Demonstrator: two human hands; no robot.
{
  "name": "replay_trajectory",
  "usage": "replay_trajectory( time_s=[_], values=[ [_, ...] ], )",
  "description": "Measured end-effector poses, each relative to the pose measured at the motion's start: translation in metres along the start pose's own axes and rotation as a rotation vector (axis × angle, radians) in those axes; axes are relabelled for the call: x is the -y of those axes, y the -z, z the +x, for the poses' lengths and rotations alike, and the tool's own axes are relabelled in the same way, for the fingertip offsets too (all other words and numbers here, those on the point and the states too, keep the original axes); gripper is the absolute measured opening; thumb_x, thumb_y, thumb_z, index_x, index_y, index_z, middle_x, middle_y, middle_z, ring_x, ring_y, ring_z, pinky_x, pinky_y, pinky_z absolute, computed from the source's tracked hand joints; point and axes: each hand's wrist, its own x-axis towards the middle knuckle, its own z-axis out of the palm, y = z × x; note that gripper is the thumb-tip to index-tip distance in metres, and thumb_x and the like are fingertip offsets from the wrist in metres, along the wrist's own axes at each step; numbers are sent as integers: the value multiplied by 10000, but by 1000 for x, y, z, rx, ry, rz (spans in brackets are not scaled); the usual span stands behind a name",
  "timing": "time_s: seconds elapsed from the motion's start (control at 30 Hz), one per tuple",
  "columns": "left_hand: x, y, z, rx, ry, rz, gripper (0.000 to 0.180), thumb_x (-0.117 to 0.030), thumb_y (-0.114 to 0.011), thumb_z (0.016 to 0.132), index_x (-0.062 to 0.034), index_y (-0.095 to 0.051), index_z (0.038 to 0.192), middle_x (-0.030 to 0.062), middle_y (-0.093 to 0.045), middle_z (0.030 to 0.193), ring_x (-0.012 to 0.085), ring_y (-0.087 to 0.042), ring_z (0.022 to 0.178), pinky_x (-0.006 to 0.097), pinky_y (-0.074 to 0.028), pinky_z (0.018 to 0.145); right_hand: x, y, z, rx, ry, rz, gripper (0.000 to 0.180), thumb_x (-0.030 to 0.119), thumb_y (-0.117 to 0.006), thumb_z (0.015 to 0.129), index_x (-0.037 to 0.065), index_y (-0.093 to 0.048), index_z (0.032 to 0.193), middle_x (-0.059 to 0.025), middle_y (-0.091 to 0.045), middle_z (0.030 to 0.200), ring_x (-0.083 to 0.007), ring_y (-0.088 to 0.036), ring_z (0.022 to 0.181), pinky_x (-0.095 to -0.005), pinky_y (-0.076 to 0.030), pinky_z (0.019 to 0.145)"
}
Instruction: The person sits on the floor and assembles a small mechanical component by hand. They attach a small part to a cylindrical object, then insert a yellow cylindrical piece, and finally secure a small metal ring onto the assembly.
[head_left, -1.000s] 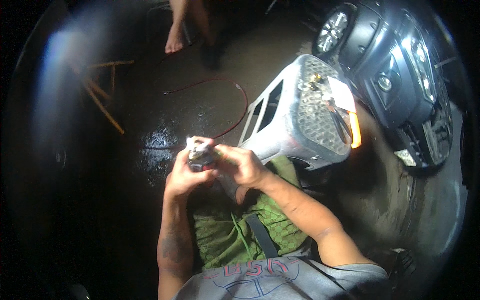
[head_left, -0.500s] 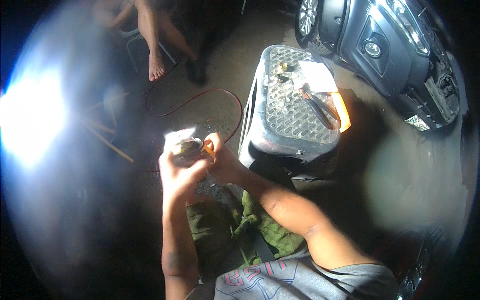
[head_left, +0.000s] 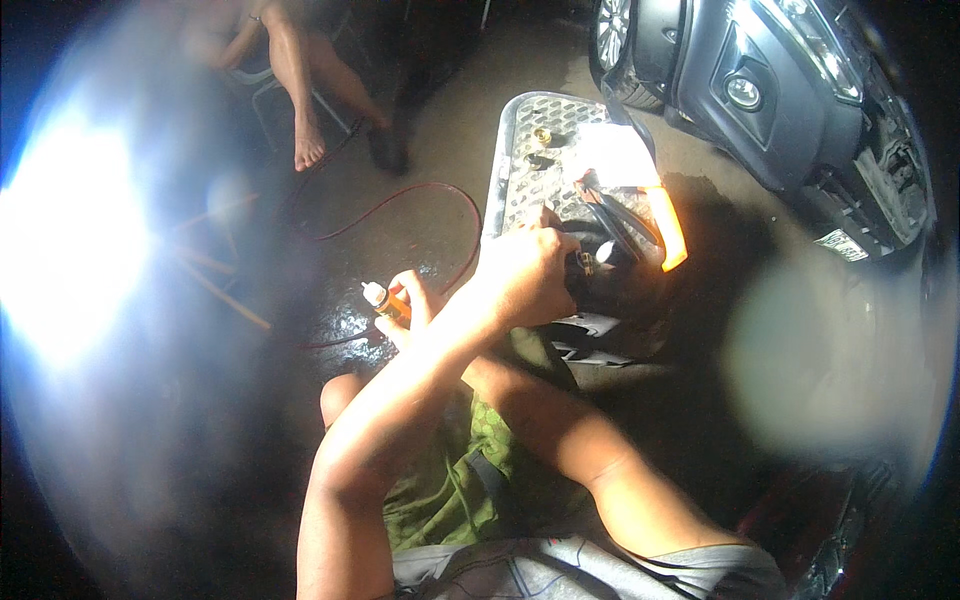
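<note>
My forearms cross, the left passing over the right. My left hand is above the near end of a grey-black box with a textured top. Its fingers curl round a dark object with a brass-coloured part, mostly hidden by the hand; a small white piece shows beside it. Over to the left, my right hand pinches a small orange bottle with a white nozzle, tilted with the nozzle up and left. Dark-handled pliers lie on the box, just beyond my left hand.
On the box are a brass ring-like fitting, a small dark part, a white sheet and an orange object. A red hose curves across the floor. A dark car stands far right; a seated person's bare leg shows far left.
My hands were together at the left around a shiny, blurred object. My left hand has swung right to the box; my right hand stays left with the orange bottle.
</note>
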Motion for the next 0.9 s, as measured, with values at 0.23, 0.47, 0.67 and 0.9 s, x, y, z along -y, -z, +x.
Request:
replay_trajectory(
  time_s=[0.23,0.47,0.67,0.9],
  values=[
    [-10,20,-10,54,-9,-63,448,-119,-799,603,-33,-746,1039,271,-602,1300,424,-660,1071,454,-550,944,-3,-10,1,-21,37,-10,478,126,-794,849,92,-463,1191,-87,-594,873,-215,-619,770,-392,-515,698],
    [1,45,-54,-302,-81,-220,495,-144,-827,626,-23,-695,1088,267,-581,1365,431,-638,1146,467,-511,1002,-12,-5,0,-11,-71,222,526,194,-766,900,114,-455,1316,-60,-634,991,-192,-645,963,-394,-543,801],
    [39,64,-183,-468,359,-1204,321,-153,-817,833,-19,-645,1070,118,-705,892,183,-713,783,308,-586,681,9,9,3,33,-269,362,514,272,-690,983,30,-470,1380,-91,-648,1028,-131,-628,773,-302,-536,654],
    [73,6,-242,-817,579,-1367,414,-68,-745,900,-1,-586,1276,119,-692,1029,202,-693,915,345,-575,812,39,33,8,106,-491,790,438,151,-609,987,79,-411,1371,-130,-603,942,-166,-594,725,-289,-506,553]
  ],
)
